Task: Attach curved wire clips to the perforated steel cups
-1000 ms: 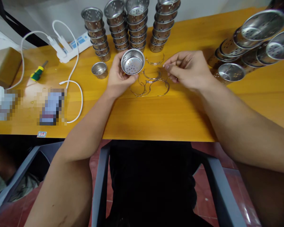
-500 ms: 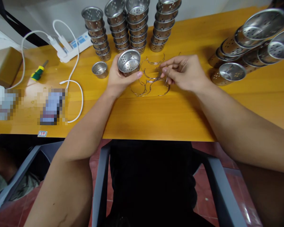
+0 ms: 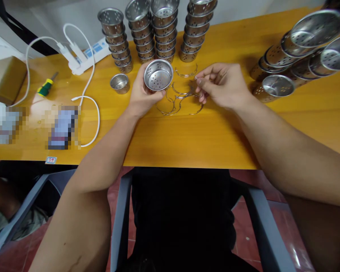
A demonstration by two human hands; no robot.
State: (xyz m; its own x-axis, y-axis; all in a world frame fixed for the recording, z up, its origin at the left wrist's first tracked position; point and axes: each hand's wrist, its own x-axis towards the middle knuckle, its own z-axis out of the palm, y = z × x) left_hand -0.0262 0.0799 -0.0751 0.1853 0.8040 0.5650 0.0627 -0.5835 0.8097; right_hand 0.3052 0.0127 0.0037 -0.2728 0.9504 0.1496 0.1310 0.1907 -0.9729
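Observation:
My left hand (image 3: 143,88) grips a perforated metal cup (image 3: 158,75) around its side, its opening tilted toward me above the table. To the right, my right hand (image 3: 222,85) is closed in a pinch. A bit of thin metal wire shows at its fingertips, apparently part of a wire ring, though most of it is hidden or too fine to make out. Several open wire rings (image 3: 170,112) lie loosely on the table below and between the hands. Left of the held cup, a small metal cup (image 3: 119,84) stands alone.
Stacks of perforated cups (image 3: 166,30) line the wall side. More nested cups (image 3: 277,56) stand at the right. A power strip (image 3: 93,54), a white cable (image 3: 98,117), a screwdriver (image 3: 46,87), a phone (image 3: 62,126) and a cardboard box (image 3: 7,79) occupy the left side.
The cup in my left hand has shifted slightly right and tipped more toward me. My right hand has moved slightly right, away from the cup, still pinching.

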